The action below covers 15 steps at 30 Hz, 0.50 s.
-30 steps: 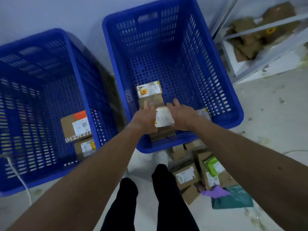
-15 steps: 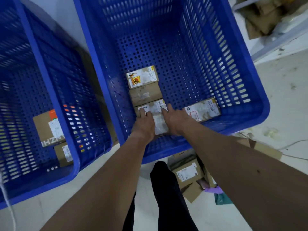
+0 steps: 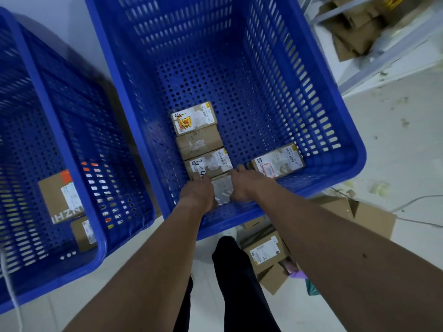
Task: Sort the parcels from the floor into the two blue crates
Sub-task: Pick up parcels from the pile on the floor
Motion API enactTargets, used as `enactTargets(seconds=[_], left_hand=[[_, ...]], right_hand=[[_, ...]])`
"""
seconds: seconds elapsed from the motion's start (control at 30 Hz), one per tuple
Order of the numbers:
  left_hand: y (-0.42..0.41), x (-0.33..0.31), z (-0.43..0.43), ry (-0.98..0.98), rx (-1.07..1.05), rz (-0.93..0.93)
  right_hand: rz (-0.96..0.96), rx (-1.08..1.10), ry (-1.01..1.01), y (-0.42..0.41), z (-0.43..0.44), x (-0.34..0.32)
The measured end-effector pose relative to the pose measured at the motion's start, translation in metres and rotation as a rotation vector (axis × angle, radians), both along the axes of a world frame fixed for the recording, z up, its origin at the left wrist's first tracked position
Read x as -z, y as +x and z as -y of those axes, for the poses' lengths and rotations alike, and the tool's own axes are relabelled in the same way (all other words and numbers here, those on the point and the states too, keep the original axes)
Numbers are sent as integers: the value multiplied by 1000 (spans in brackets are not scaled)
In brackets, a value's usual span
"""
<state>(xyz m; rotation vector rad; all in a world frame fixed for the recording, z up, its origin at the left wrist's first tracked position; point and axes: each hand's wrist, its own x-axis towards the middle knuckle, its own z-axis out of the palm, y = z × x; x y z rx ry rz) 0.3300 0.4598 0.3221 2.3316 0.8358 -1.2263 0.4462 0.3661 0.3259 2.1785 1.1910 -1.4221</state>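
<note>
A small cardboard parcel [image 3: 212, 164] with white labels sits on the floor of the right blue crate [image 3: 354, 161], touching the near end of another labelled parcel [image 3: 195, 130]. My left hand [image 3: 197, 195] grips its left side and my right hand [image 3: 244, 185] grips its right side, fingers curled round it. A third parcel [image 3: 276, 164] lies against the crate's near right wall. The left blue crate [image 3: 72, 173] holds two parcels, a larger one [image 3: 60, 197] and a smaller one [image 3: 84, 233].
Several parcels [image 3: 263, 252] lie on the floor by my black-trousered legs [image 3: 235, 283], with an open cardboard box [image 3: 359, 212] to the right. A white shelf with cardboard scraps [image 3: 354, 27] stands at the top right. A white cable [image 3: 9, 283] hangs at the left.
Both hands have lowered the parcel from above the crate's near rim down onto its floor, against the other parcel. My view has leaned in closer over the right crate.
</note>
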Motion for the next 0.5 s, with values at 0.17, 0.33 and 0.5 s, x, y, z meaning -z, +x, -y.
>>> enactTargets(seconds=[0.17, 0.33, 0.5], left_hand=[[-1, -37, -6, 13, 8, 78], [-7, -97, -13, 29, 12, 180], [-20, -159, -5, 26, -48, 271]], right_hand=[[42, 48, -4, 6, 10, -32], [120, 177, 124, 3, 27, -88], [280, 400, 330, -25, 64, -152]])
